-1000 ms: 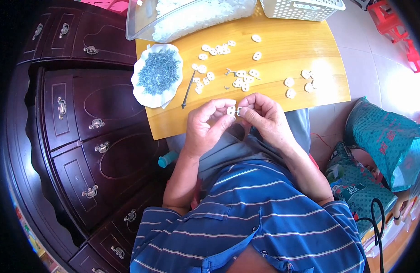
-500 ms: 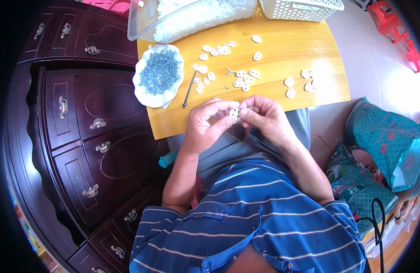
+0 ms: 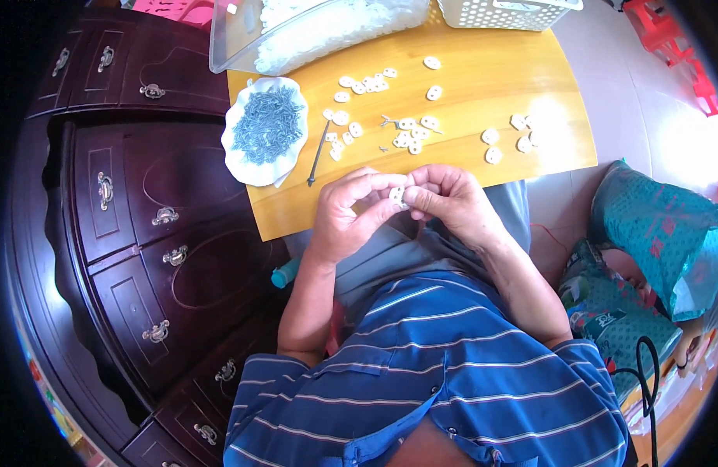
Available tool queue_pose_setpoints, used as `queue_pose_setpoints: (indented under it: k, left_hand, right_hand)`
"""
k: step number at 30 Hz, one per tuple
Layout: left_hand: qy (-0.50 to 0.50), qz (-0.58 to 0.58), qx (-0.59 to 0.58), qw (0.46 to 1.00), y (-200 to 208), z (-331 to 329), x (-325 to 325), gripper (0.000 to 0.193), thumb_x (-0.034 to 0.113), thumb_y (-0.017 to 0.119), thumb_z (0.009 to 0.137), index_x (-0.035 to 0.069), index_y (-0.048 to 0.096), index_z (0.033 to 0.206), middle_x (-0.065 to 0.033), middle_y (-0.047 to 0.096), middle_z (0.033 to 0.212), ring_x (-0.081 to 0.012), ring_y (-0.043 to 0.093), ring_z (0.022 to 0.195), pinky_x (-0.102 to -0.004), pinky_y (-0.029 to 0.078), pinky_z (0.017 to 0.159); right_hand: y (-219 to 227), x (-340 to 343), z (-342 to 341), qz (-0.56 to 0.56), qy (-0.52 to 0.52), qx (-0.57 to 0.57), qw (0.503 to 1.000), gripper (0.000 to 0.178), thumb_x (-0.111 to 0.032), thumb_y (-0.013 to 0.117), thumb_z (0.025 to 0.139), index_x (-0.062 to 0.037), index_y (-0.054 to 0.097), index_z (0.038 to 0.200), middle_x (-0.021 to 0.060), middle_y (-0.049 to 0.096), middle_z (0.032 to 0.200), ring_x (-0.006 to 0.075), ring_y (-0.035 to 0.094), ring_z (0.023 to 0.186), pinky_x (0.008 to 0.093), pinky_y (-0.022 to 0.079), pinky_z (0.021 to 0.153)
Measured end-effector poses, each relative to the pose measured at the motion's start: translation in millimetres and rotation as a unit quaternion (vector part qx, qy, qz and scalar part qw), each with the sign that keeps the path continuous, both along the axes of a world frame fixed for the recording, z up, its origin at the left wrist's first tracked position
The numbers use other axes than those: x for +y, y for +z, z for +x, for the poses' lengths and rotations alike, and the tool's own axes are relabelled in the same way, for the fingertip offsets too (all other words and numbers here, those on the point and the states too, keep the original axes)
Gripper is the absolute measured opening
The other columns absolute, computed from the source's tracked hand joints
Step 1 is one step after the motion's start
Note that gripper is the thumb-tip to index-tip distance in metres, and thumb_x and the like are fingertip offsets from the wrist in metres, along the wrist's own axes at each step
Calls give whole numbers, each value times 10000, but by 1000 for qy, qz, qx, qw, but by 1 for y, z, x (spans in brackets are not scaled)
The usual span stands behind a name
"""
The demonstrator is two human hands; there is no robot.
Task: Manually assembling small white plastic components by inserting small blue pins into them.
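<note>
Just off the table's near edge, my left hand (image 3: pixel 345 216) pinches a small white plastic piece with holes (image 3: pixel 397 194) between thumb and fingers. Against its right side press the thumb and curled fingers of my right hand (image 3: pixel 451 204). Anything tiny inside that right pinch is hidden. On the wooden table beyond, several similar white pieces (image 3: pixel 414 134) lie in loose groups, a few small screws (image 3: pixel 388 121) among them. A thin dark screwdriver-like rod (image 3: pixel 318 156) rests left of them. Further left stands a white scalloped dish (image 3: pixel 235 165) heaped with grey screws (image 3: pixel 269 124).
A clear bin (image 3: pixel 233 48) of white plastic parts and a white perforated basket (image 3: pixel 511 17) stand at the table's far edge. Dark drawers (image 3: pixel 172 194) flank my left. Green bags (image 3: pixel 647 233) and red stools (image 3: pixel 670 47) are on the right. A turquoise cylinder (image 3: pixel 285 272) lies beside my left forearm.
The view has shifted slightly, so the table and its things sit a little further left. Both hands keep nearly the same hold, with the white piece turned slightly at most.
</note>
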State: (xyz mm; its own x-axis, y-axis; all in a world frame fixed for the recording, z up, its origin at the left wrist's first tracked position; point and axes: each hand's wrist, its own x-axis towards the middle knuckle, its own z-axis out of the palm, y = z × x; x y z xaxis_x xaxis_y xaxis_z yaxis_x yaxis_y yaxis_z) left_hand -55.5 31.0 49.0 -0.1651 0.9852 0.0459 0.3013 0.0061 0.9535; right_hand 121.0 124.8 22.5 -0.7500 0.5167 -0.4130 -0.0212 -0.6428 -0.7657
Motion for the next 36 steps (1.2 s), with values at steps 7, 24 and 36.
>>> queue_pose_setpoints:
  k: [7,24,36]
  left_hand:
    - [-23,-8,33,999,2,1,2,272,-53,743,813,11,726,1076,-47,661,858,-110,629,746,-243,497,679]
    - [61,117,345,929,-2,26,11,334,38,785,748,19,699,1069,-129,691,940,-317,691,829,-383,560,718]
    - [34,118,339,933,1,23,13,327,50,787,771,5,709,1085,-149,698,956,-316,697,859,-385,560,755]
  right_hand:
    - [-3,3,2,27,28,-12,999,187,-179,672,984,-3,685,1048,-4,668,826,54,584,719,203,474,651]
    - [-11,-6,-3,23,-63,64,996,190,-163,652,988,23,668,1025,13,682,834,54,596,752,222,486,655]
    - [-12,-3,-3,49,-25,23,998,228,-246,619,1022,-32,697,1036,-1,693,901,69,619,814,236,516,752]
